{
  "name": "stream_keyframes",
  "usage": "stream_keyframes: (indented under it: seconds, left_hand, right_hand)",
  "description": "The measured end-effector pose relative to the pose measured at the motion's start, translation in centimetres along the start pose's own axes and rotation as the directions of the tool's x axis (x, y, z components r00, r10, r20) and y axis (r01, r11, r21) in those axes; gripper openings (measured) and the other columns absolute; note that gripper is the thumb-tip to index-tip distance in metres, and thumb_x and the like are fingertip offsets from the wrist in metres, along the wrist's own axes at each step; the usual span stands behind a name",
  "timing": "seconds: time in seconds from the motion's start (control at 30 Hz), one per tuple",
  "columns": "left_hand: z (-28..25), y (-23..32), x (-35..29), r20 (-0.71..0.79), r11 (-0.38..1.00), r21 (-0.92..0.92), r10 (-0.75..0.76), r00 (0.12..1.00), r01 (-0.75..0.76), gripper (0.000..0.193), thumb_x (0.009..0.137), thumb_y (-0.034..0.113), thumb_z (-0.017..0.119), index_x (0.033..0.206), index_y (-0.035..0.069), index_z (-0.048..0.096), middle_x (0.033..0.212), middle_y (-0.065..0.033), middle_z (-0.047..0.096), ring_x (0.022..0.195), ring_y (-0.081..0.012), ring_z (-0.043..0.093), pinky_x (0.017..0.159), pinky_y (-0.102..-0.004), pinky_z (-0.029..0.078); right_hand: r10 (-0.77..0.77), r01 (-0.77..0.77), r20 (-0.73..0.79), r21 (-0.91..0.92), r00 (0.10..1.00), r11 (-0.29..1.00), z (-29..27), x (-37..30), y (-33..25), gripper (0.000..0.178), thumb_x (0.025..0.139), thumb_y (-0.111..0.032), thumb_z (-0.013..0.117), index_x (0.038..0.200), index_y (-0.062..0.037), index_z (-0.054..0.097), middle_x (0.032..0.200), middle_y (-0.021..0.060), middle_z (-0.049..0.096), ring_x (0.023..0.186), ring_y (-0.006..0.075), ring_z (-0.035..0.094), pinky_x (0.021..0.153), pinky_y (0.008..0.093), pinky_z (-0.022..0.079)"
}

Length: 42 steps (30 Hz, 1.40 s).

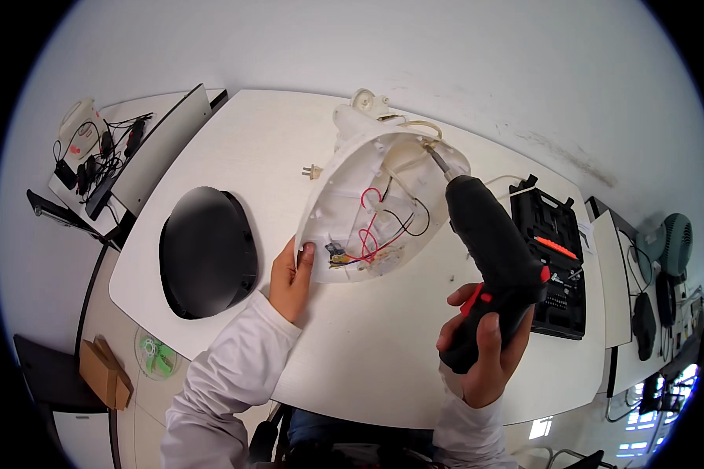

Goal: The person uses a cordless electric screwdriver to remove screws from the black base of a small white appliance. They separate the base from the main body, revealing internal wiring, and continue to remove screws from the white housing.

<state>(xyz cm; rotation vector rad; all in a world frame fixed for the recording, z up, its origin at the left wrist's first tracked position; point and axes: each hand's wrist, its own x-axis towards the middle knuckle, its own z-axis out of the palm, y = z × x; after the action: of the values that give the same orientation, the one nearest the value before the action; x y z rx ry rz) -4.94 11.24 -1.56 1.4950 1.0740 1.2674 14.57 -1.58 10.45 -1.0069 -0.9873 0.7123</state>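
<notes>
My right hand (485, 356) is wrapped round the handle of a black cordless screwdriver (493, 234) with red buttons. Its metal bit points up and left, with the tip at the upper inside of a white plastic appliance housing (336, 203). Pinching the housing's lower left rim is my left hand (291, 283), thumb on the inner side. Red and black wires (370, 234) and a small circuit board (338, 254) show inside the shell. A two-pin plug (312, 172) lies beside it. Whether the bit sits in a screw is too small to tell.
A black oval cover (209, 254) rests on the white table (352, 344) at the left. To the right lies an open black tool case (551, 258) with bits and an orange-handled tool. A cardboard box (105, 374) and a fan (155, 353) stand on the floor at lower left.
</notes>
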Motion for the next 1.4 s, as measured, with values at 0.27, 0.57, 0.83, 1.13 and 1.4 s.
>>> stream_keyframes:
  seconds: [0.27, 0.57, 0.83, 1.13, 1.4]
  left_hand:
    - [0.2, 0.2, 0.1, -0.011, 0.999, -0.025, 0.032, 0.999, -0.032, 0.034, 0.097, 0.03, 0.045, 0.111, 0.0, 0.053, 0.089, 0.0022, 0.056, 0.083, -0.0052, 0.046, 0.074, -0.0204, 0.038]
    - [0.1, 0.1, 0.1, -0.002, 0.999, -0.041, 0.021, 1.0, -0.021, 0.034, 0.098, 0.03, 0.044, 0.111, 0.0, 0.053, 0.09, 0.0021, 0.057, 0.083, -0.0052, 0.046, 0.075, -0.0208, 0.038]
    - [0.2, 0.2, 0.1, -0.022, 0.998, -0.045, 0.045, 0.999, -0.046, 0.033, 0.098, 0.03, 0.044, 0.111, 0.001, 0.053, 0.09, 0.0025, 0.056, 0.083, -0.0046, 0.046, 0.075, -0.0206, 0.038]
    - [0.2, 0.5, 0.1, -0.021, 0.998, -0.028, 0.048, 0.999, -0.049, 0.032, 0.098, 0.029, 0.044, 0.108, 0.001, 0.054, 0.086, 0.0033, 0.055, 0.081, -0.0045, 0.044, 0.072, -0.0202, 0.037]
    - [0.1, 0.5, 0.0, -0.028, 0.999, -0.007, 0.034, 0.999, -0.034, 0.031, 0.098, 0.029, 0.044, 0.106, 0.001, 0.054, 0.085, 0.0032, 0.054, 0.08, -0.0046, 0.044, 0.071, -0.0203, 0.037]
  right_hand:
    - [-0.009, 0.008, -0.04, -0.022, 0.999, 1.0, 0.5, 0.1, -0.2, 0.047, 0.093, -0.027, 0.048, 0.127, 0.0007, 0.033, 0.088, 0.018, 0.053, 0.046, 0.015, 0.052, 0.043, 0.0239, 0.042]
    - [0.086, -0.079, -0.054, 0.123, 0.995, 0.989, 0.1, 0.3, -0.4, 0.044, 0.089, -0.016, 0.051, 0.124, 0.0009, 0.032, 0.089, 0.0172, 0.054, 0.05, 0.0155, 0.052, 0.045, 0.0254, 0.044]
    - [0.055, -0.05, -0.053, 0.098, 0.997, 0.994, 0.1, 0.6, -0.3, 0.04, 0.089, -0.018, 0.051, 0.121, 0.0007, 0.035, 0.087, 0.0161, 0.053, 0.05, 0.0153, 0.052, 0.044, 0.0249, 0.044]
    - [0.062, -0.055, -0.062, 0.111, 0.996, 0.992, -0.1, 0.6, -0.3, 0.04, 0.089, -0.019, 0.051, 0.12, 0.0013, 0.036, 0.087, 0.016, 0.052, 0.05, 0.0148, 0.051, 0.043, 0.0243, 0.043]
    - [0.054, -0.05, -0.065, 0.063, 0.996, 0.997, -0.2, 0.6, -0.3, 0.042, 0.089, -0.02, 0.051, 0.122, 0.0012, 0.036, 0.085, 0.0158, 0.053, 0.048, 0.0142, 0.05, 0.042, 0.0238, 0.042]
